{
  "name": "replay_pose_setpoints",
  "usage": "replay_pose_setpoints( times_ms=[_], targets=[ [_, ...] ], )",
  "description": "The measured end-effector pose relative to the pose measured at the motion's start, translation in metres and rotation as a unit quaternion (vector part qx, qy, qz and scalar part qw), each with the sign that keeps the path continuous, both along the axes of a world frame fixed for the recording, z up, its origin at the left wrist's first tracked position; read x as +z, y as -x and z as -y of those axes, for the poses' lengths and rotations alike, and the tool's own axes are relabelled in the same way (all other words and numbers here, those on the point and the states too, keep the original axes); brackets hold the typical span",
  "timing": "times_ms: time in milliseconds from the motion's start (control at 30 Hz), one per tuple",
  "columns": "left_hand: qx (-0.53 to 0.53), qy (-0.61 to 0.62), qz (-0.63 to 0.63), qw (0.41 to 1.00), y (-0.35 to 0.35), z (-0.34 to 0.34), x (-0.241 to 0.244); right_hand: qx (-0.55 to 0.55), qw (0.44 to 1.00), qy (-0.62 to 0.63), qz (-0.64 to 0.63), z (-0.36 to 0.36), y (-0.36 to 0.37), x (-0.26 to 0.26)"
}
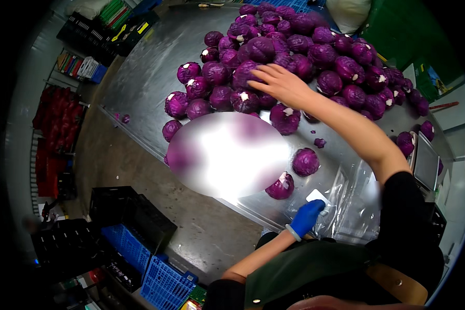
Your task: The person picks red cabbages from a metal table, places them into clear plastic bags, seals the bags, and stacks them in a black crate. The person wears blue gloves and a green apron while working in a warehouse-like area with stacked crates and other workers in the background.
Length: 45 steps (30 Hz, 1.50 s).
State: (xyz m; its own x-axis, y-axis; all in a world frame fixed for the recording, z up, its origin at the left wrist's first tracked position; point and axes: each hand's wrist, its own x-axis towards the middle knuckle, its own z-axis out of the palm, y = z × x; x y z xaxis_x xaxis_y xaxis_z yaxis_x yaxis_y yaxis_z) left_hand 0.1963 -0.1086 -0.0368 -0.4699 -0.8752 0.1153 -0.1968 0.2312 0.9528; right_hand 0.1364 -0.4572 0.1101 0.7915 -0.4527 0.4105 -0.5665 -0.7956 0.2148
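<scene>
Red cabbages [260,49] lie in a large heap on the metal table [151,62]. My bare right hand [281,83] reaches over the heap, fingers spread at the side of one red cabbage [245,74]. Whether it touches that cabbage is not plain. My left hand [308,217], in a blue glove, is closed on a clear plastic bag [325,221] near the table's front edge. By its fingertips shows a white label [316,196]. Two single cabbages, one round [305,162] and one with a pale cut stem [280,186], lie just beyond the glove.
A white blurred oval hides part of the table and its edge. More clear bags [358,205] lie to the right, near a weighing scale [426,161]. Black crates [133,217] and a blue crate [166,283] stand on the floor at left. Red net sacks [58,116] are stacked farther off.
</scene>
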Motion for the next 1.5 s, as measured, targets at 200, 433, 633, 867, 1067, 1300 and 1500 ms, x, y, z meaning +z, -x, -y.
replay_pose_setpoints(
  times_ms=[200, 433, 633, 867, 1067, 1300, 1500],
  targets=[
    [-0.046, -0.045, -0.015, 0.998, 0.002, 0.009, -0.004, -0.014, 0.979, 0.052, -0.196, 0.103, -0.061, -0.075],
    [-0.002, -0.124, 0.009, 0.992, -0.011, 0.014, 0.017, -0.046, 0.985, 0.018, -0.168, 0.052, -0.032, -0.036],
    [0.054, -0.106, -0.002, 0.993, -0.017, 0.017, 0.027, -0.191, 0.942, -0.255, 0.111, -0.017, 0.056, -0.029],
    [0.062, 0.09, 0.052, 0.993, -0.019, 0.045, 0.09, -0.131, 0.338, -0.643, 0.674, -0.192, 0.176, -0.033],
    [-0.127, 0.081, 0.13, 0.98, 0.051, -0.005, 0.039, 0.064, 0.113, -0.6, 0.789, -0.36, 0.188, -0.004],
    [-0.257, -0.091, 0.048, 0.961, 0.075, -0.044, -0.009, -0.057, 0.112, -0.616, 0.778, -0.468, 0.192, -0.059],
    [-0.197, -0.168, -0.08, 0.963, 0.063, -0.059, 0.028, -0.282, 0.489, -0.55, 0.616, -0.501, 0.199, -0.07]
  ],
)
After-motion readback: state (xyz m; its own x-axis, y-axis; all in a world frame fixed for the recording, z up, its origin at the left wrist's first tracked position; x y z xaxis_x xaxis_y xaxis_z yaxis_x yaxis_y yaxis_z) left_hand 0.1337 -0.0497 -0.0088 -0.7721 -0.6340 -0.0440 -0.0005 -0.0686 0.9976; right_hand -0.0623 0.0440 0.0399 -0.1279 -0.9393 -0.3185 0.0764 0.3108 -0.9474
